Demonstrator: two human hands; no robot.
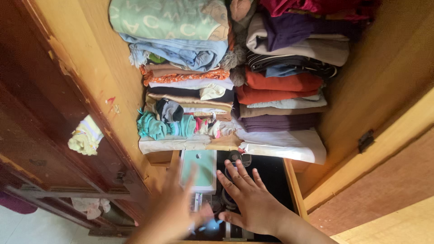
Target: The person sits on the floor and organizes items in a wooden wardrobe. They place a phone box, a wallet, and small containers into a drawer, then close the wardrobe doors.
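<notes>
Wooden wardrobe point(104, 90), folded clothes point(253, 86) above open drawer point(291, 185)

Two stacks of folded clothes point(235, 81) were found on a shelf inside a wooden wardrobe point(375, 90). A mint patterned blanket point(167, 18) was seen at the far end of one stack, orange-red garments point(280, 88) within the other, and white folded cloth point(280, 144) nearest the camera. Teal socks point(156, 126) were lodged beside the stacks. A yellowish cloth point(85, 138) was observed against the dark wardrobe door point(45, 149), and a metal hinge point(365, 140) was noted on the opposite side.
</notes>
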